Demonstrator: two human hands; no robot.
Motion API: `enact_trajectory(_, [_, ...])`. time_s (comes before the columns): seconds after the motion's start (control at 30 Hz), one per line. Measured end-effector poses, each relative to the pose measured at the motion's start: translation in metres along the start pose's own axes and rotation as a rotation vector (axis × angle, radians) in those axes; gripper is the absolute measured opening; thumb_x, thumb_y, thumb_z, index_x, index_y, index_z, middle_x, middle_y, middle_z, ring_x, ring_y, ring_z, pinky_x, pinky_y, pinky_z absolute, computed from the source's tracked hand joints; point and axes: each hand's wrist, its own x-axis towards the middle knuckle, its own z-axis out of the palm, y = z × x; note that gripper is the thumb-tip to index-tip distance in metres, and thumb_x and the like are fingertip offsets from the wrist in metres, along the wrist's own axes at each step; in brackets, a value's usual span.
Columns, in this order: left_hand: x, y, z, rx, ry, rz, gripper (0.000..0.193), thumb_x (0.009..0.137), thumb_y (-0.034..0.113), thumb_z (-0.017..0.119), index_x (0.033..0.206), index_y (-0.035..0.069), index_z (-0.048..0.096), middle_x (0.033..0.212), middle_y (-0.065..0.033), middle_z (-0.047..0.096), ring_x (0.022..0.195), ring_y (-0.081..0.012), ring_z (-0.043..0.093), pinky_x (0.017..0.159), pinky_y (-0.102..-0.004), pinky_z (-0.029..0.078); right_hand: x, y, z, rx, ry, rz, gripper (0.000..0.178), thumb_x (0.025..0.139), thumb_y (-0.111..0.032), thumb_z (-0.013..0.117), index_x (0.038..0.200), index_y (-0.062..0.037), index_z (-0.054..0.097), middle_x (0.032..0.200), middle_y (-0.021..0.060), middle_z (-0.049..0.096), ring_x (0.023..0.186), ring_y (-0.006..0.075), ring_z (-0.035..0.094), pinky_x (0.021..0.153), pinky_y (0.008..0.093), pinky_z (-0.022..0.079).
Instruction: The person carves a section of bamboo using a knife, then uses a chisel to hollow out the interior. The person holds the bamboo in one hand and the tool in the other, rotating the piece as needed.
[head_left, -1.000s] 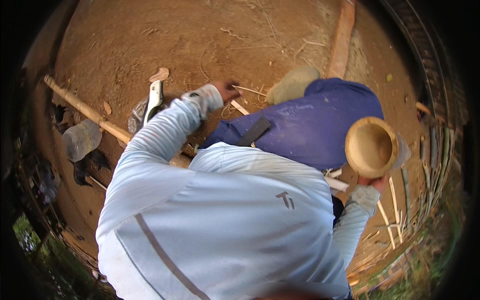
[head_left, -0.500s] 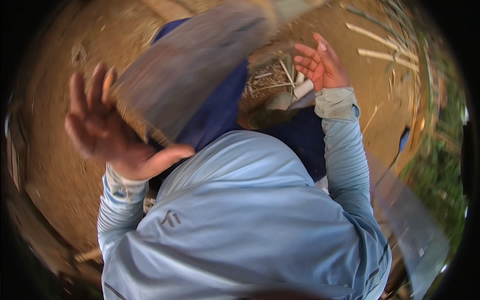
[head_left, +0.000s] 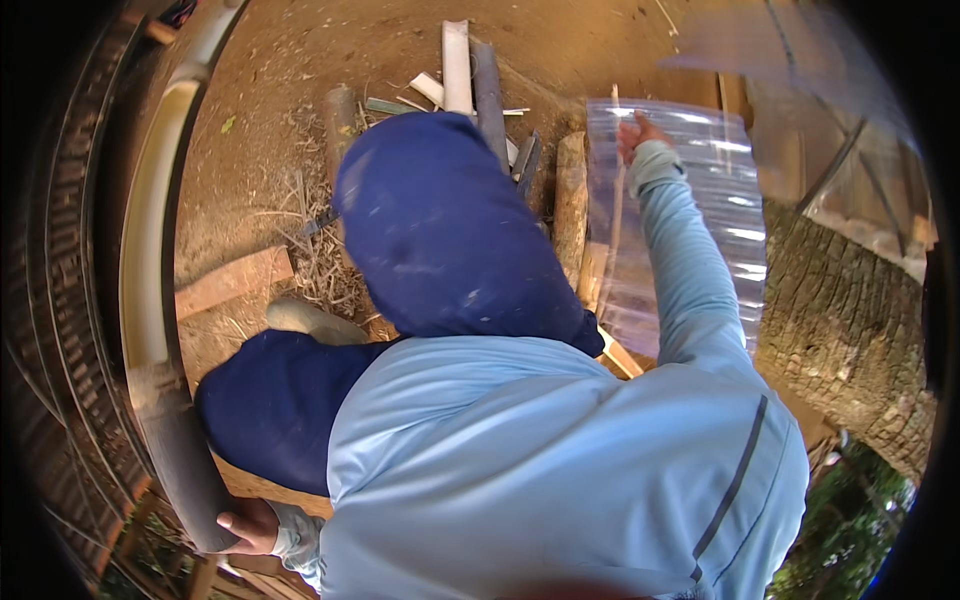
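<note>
My left hand (head_left: 252, 524) is at the lower left, at the near end of a long bamboo pole (head_left: 185, 470). Its thumb rests on the pole and its other fingers are mostly hidden behind it. Farther along, the pole is cut open lengthwise, showing a pale hollow inside. My right hand (head_left: 645, 135) reaches out at the upper right, over a clear corrugated plastic sheet (head_left: 700, 230), with fingers stretched out and nothing plainly held. A thin stick (head_left: 617, 190) runs beside that hand along the sheet's left part.
Bamboo pieces (head_left: 457, 65) and shavings (head_left: 330, 270) lie on the dirt ground beyond my knees. A short log (head_left: 570, 210) stands beside the plastic sheet, and a thick rough-barked trunk (head_left: 840, 330) is at the right. Dark corrugated sheeting (head_left: 60, 250) borders the left.
The view has turned. The blurred dark piece over my lap is gone from there. My left hand has moved down onto the bamboo pole; my right arm now stretches over the plastic sheet.
</note>
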Motion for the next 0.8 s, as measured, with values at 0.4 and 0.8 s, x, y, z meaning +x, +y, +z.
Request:
enact_trajectory(0.4, [0.018,0.058,0.054,0.003,0.242,-0.344,0.055,0.09,0.023,0.069,0.135,-0.004,0.051,0.138,-0.025,0.051,0.125,-0.0398,0.052,0.109,-0.0513,0.043,-0.075,0.251,0.048,-0.932,-0.209,-0.228,0.089,0.083,-0.036,0.071,0.152,-0.0096,0.021,0.119,0.0314,0.062,0.112,0.0463,0.059,0.1,0.0481,0.046])
enact_trajectory(0.8, [-0.006,0.064,0.034,0.873,-0.124,0.177,0.106,0.077,0.061,0.076,0.146,-0.004,0.029,0.135,-0.0211,0.046,0.118,-0.0321,0.054,0.098,-0.044,0.046,-0.047,0.287,0.099,-0.62,-0.132,0.008,0.045,0.1,-0.044,0.042,0.125,-0.0071,0.046,0.118,0.0207,0.062,0.109,0.0347,0.059,0.094,0.043,0.045])
